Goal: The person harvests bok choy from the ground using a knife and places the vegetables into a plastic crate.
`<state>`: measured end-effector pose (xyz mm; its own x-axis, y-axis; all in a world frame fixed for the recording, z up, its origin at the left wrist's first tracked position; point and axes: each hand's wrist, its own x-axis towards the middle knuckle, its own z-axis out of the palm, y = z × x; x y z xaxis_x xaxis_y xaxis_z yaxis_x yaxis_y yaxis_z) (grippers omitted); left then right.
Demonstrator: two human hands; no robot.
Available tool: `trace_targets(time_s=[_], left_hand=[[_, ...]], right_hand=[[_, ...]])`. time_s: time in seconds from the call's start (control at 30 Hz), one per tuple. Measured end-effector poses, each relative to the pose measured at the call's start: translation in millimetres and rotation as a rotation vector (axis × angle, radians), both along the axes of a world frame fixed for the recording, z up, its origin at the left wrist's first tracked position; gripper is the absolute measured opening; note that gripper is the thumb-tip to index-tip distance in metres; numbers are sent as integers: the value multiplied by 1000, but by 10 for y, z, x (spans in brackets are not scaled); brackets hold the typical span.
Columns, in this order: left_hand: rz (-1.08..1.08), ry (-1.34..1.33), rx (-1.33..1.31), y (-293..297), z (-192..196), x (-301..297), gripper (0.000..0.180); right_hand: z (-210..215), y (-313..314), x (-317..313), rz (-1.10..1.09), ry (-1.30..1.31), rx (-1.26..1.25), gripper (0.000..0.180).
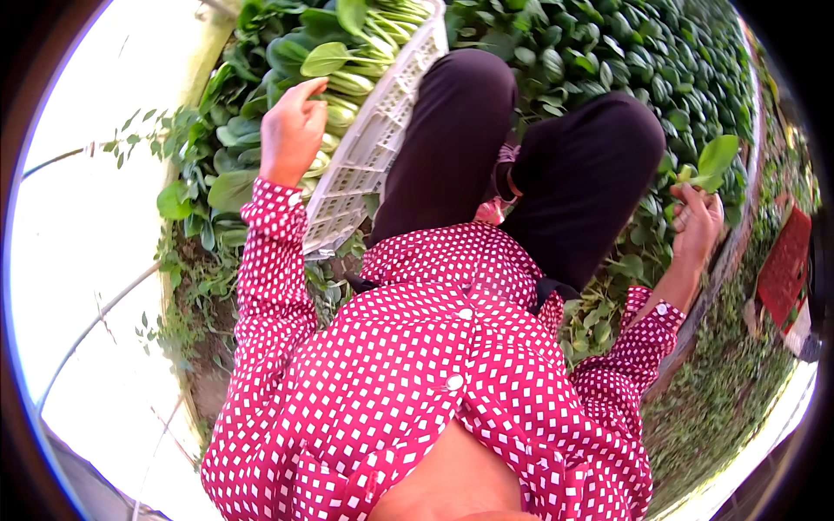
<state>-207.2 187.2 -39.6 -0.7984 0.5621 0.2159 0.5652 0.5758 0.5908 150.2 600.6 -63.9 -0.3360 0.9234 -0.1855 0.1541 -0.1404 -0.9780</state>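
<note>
Vegetable bed point(608, 52): leafy rows around the crouching person.
Crate point(373, 130): white, at the bed's left edge, holding cut greens point(347, 82).
Left hand point(291, 130): loosely curled, touching those greens; grip unclear.
Right hand point(695, 221): closed on a leafy plant point(712, 161), stem upright, well apart from the crate.

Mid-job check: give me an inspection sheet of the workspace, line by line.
Surface: planted bed of leafy greens, soil path beside it.
Job's things: white crate filled with cut greens; one leafy plant in hand.
Clutter: red crate at the right edge.
Hands: left hand over the crate's greens, fingers loosely curled; right hand shut on the plant.
Cables: nothing seen.
Surroundings: translucent greenhouse sheeting, weeds.
</note>
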Motion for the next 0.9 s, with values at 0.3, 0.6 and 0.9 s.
trace_targets(time_s=[0.3,0.6,0.9], left_hand=[[-611,-129,298,1647,917,324,30],[-1253,-157,-120,3655,249,711,31],[-1524,-1063,-630,3661,-1799,1883,31]], right_hand=[[-1326,-1387,2036,-175,-630,-458,20],[-1327,-912,1556,-477,100,-590,13],[-1944,-800,1048,-719,213,-644,21]])
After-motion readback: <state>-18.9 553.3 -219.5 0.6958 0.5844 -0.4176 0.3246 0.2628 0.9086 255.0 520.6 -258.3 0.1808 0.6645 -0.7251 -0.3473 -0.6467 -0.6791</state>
